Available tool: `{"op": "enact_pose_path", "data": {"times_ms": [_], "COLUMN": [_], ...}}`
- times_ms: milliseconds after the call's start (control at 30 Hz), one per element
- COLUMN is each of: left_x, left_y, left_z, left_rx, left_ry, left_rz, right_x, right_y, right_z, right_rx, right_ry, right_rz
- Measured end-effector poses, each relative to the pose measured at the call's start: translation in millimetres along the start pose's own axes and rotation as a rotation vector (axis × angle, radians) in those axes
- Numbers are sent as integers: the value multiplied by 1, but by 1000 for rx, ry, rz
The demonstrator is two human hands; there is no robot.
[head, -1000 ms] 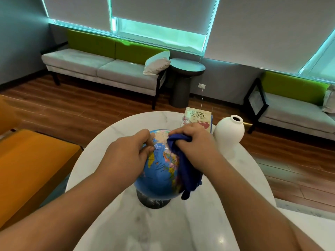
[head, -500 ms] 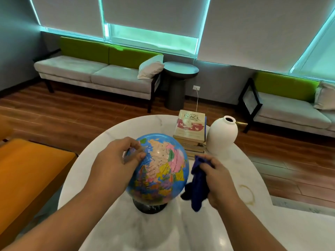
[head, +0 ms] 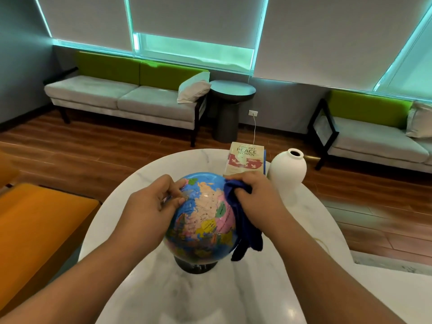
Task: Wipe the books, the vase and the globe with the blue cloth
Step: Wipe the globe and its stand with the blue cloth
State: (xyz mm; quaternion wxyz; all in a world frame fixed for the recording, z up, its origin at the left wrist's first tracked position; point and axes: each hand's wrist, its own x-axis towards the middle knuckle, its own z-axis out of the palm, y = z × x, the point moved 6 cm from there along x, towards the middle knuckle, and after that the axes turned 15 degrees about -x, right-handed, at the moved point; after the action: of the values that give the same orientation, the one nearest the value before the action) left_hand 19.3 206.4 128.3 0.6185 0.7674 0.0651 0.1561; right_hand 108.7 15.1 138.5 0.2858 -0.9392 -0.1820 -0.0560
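Head view: globe [head: 205, 218] stands mid-table [head: 210, 295]; left hand [head: 152, 206] curls its fingers on it at 10 o'clock, right hand [head: 254, 197] clutches bunched cloth [head: 245, 230] against it at 2. Beyond at 1 o'clock: books [head: 245, 160], vase [head: 288, 169].

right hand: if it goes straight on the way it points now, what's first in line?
The globe: the right hand presses the blue cloth on its upper right side. Sliding on over the top, it would likely meet the left hand on the globe's left side; depth is unclear.
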Motion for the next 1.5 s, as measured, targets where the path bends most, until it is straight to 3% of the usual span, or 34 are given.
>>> {"op": "enact_pose_path", "data": {"times_ms": [133, 200, 367, 433, 533, 667, 767, 900, 967, 1033, 1167, 1233, 1333, 1433, 1500], "left_x": [0, 0, -7, -9, -9, -10, -10, -13, -13, -12, -6, -5, -3, -3, -5], "left_y": [1, 0, 1, 1, 2, 4, 2, 2, 3, 4, 2, 0, -1, 0, 7], "left_z": [1, 1, 3, 4, 5, 4, 3, 4, 5, 6, 2, 0, -4, -10, -14], "left_rx": [-9, -30, -50, -48, -44, 75, 93, 71, 75, 83, 77, 77, 103, 140, 246], "left_ry": [-81, -112, -167, -174, -202, -221, -241, -267, -267, -272, -240, -220, -169, -72, 13], "left_rz": [32, 41, 84, 103, 127, 275, 296, 289, 280, 279, 256, 250, 248, 230, 252], "right_x": [-9, -1, 21, 18, 10, 3, 14, 19, 17, 19, 15, 11, 4, -32, -61], "right_y": [-47, -49, -1, 5, -22, -52, -35, 23, 41, 38, -5, -1, 47, 88, 100], "right_z": [1, 3, 3, 4, -5, -1, -2, 18, 29, 24, 1, 8, 35, 79, 100], "right_rx": [-133, -158, 106, 121, -29, -123, 9, 384, 449, 345, 249, 313, 659, 909, 902], "right_ry": [-73, -148, -232, -238, -161, -262, -292, -410, -450, -433, -384, -311, -205, -310, -405], "right_rz": [-319, -363, 22, 75, -160, -398, -269, 200, 370, 302, -89, -86, 286, 674, 782]}}
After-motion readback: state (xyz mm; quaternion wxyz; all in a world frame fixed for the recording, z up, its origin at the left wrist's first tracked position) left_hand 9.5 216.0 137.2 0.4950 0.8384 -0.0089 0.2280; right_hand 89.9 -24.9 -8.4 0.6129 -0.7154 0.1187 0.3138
